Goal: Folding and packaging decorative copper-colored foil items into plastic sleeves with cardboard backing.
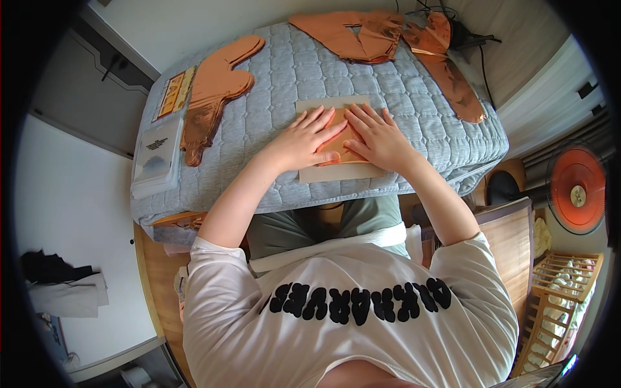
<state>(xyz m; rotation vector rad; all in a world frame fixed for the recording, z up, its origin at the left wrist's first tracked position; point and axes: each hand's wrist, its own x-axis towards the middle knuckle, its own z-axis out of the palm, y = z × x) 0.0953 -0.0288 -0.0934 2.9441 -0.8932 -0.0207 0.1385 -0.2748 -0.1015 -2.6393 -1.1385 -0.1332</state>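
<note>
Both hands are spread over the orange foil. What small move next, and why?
I'd probably slide the right hand slightly outward while the left hand steadies the orange foil: the foil lies on the pale board, and the hands cover its sides, hiding any creases there.

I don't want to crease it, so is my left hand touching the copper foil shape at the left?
Apart. The head view plainly shows grey quilted mattress between your left hand and the copper foil shape.
</note>
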